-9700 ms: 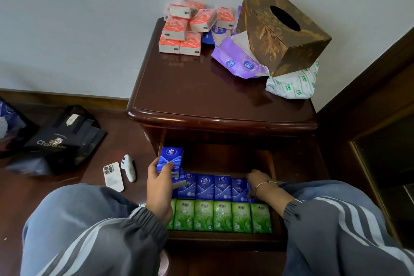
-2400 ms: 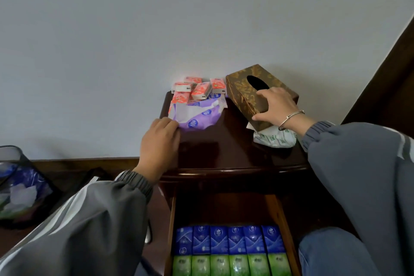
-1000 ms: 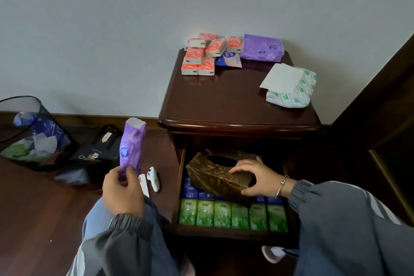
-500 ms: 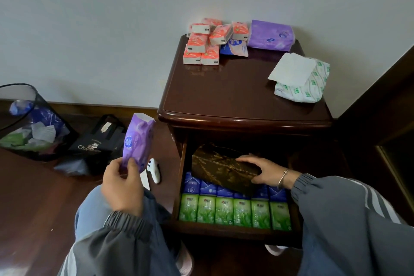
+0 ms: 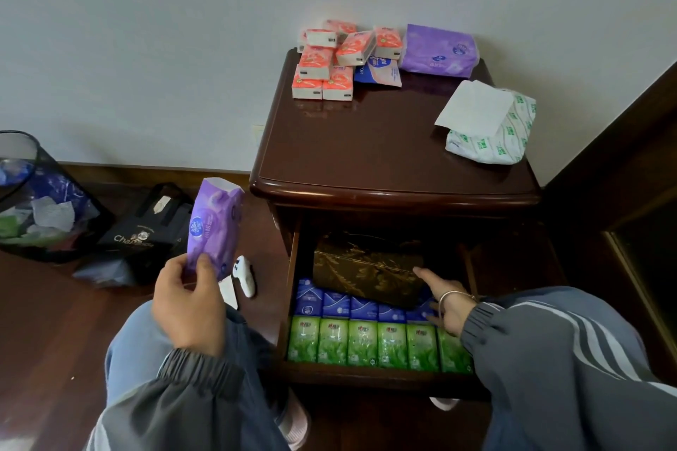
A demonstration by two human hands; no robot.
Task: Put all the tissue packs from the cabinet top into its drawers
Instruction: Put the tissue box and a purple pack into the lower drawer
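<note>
My left hand [image 5: 188, 308] holds a purple tissue pack [image 5: 212, 227] upright, left of the cabinet [image 5: 366, 154]. In the open drawer [image 5: 373, 375] lie a row of blue packs [image 5: 337, 306] and a row of green packs [image 5: 362, 340]. The brown patterned tissue box [image 5: 366, 269] rests on the blue row at the back. My right hand [image 5: 445, 300] is open, its fingers touching the box's right end. On the cabinet top sit several orange packs [image 5: 329, 62], a blue pack [image 5: 379, 73], another purple pack [image 5: 437, 51] and a white-and-green pack [image 5: 491, 132].
A mesh waste bin [image 5: 33, 201] and a black bag [image 5: 143, 231] stand on the wooden floor to the left. A phone and a small white device [image 5: 245, 275] lie by the drawer. Dark wooden furniture [image 5: 630, 194] borders the cabinet on the right.
The brown box has gone from the cabinet top into the drawer and now rests deeper at its back. My right hand has loosened its hold on it. My left hand took the purple pack down.
</note>
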